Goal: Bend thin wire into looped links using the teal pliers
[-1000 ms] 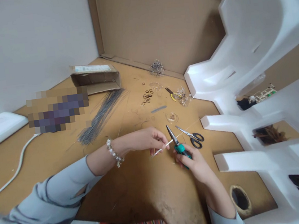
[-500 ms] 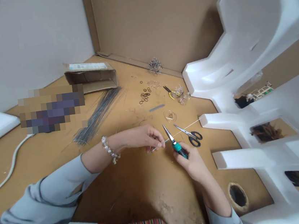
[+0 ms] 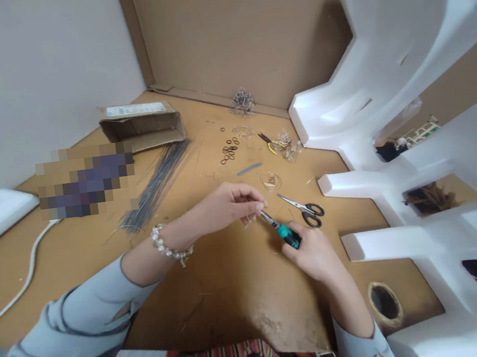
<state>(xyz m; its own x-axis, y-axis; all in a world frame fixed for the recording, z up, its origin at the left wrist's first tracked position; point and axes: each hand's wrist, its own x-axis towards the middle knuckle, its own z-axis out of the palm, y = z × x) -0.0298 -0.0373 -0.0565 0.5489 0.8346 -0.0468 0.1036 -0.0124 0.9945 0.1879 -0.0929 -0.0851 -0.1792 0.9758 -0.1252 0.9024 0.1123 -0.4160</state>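
My left hand (image 3: 238, 203), with a beaded bracelet on its wrist, pinches a thin wire (image 3: 247, 224); most of the wire is hidden by the fingers. My right hand (image 3: 315, 251) is wrapped round the green and black handles of long-nose pliers (image 3: 284, 233). Their tip reaches the left fingertips, and I cannot tell whether the jaws grip the wire. Just beyond the right hand lie black-handled scissors (image 3: 311, 214). A loose coil of fine wire (image 3: 271, 181) lies past the left fingertips.
A bundle of grey wires (image 3: 155, 187) lies at left, by an opened cardboard box (image 3: 140, 108). Dark rings (image 3: 230, 151), yellow-handled pliers (image 3: 267, 142) and wire tangles (image 3: 243, 102) lie farther back. White foam packing (image 3: 370, 244) stands along the right; a round hole (image 3: 384, 301) is near front right.
The pliers' tip has come up to my left fingertips. The long stretch of wire that ran out toward the foam at right no longer shows there. My left hand has risen slightly.
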